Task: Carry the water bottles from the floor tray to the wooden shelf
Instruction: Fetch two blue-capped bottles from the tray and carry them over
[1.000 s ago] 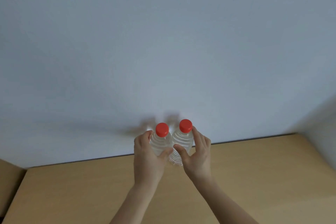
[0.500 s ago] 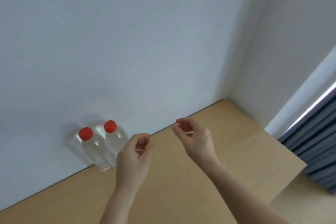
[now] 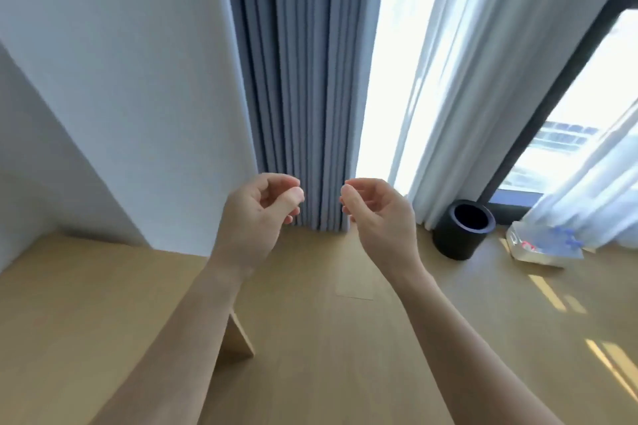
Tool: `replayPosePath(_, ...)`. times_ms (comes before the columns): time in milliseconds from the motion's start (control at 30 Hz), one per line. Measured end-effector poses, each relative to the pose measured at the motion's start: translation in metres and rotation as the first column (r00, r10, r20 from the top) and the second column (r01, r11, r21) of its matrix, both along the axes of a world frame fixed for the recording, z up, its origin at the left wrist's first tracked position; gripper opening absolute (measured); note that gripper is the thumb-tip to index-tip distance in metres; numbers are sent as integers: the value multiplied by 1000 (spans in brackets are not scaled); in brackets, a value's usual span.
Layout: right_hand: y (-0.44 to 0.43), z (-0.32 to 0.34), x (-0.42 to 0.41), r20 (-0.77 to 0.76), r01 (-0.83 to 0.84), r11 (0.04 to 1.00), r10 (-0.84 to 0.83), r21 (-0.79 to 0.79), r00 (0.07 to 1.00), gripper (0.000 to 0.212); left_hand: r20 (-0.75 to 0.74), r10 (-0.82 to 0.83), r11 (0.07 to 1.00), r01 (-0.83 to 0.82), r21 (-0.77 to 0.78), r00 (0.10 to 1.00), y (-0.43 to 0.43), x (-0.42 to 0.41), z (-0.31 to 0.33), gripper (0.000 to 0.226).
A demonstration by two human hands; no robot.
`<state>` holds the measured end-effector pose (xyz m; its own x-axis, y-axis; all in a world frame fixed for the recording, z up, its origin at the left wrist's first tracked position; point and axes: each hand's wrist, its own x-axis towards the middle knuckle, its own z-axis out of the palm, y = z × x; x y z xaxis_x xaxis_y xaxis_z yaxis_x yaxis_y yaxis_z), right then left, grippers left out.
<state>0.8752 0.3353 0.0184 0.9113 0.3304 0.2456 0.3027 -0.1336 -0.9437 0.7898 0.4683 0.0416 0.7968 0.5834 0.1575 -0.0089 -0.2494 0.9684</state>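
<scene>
My left hand [image 3: 257,214] and my right hand [image 3: 374,214] hover side by side at mid-frame, fingers loosely curled and apart, holding nothing. Under my left forearm lies the light wooden shelf top [image 3: 86,304], whose corner ends near my left elbow. The two red-capped water bottles are out of view. Far right on the floor sits a clear tray [image 3: 543,247]; it is blurred, with blue caps and a red spot showing inside it.
A black cylindrical bin [image 3: 464,233] stands on the wooden floor [image 3: 345,338] beside the white sheer curtain [image 3: 448,79]. Grey-blue drapes [image 3: 297,79] hang straight ahead, and a white wall [image 3: 121,79] rises on the left. A window [image 3: 587,114] is at the right.
Both hands let go of the two bottles by the wall on the shelf and drew back. The view then swung right, so the bottles left the frame and the curtains, bin and tray appeared.
</scene>
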Motion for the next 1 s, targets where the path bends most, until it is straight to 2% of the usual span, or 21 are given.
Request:
replayPosePath(200, -111, -19, 79, -103, 384, 923, -382, 8, 919, 6, -25, -377, 926, 377, -1, 926, -94, 126, -10, 7)
replayPosePath(367, -161, -31, 139, -160, 578, 816, -572, -7, 805, 16, -41, -557, 828, 550, -112, 830, -136, 219, -28, 14)
replayPosePath(500, -169, -24, 204, -169, 671, 741, -662, -4, 730, 17, -55, -644, 764, 637, -101, 763, -142, 300, -28, 16)
replayPosePath(667, -177, -11, 290, -174, 762, 648, -752, -19, 636, 10, -50, -689, 723, 680, -121, 723, -142, 409, -14, 18)
replayPosePath(800, -198, -17, 338, -190, 844, 536, -831, -23, 523, 18, -84, -779, 628, 773, -96, 622, -170, 474, -16, 16)
replayPosePath(1000, -258, -37, 388, -270, 917, 397, -889, -49, 370, 17, -146, -868, 491, 863, -119, 474, -236, 543, -28, 13)
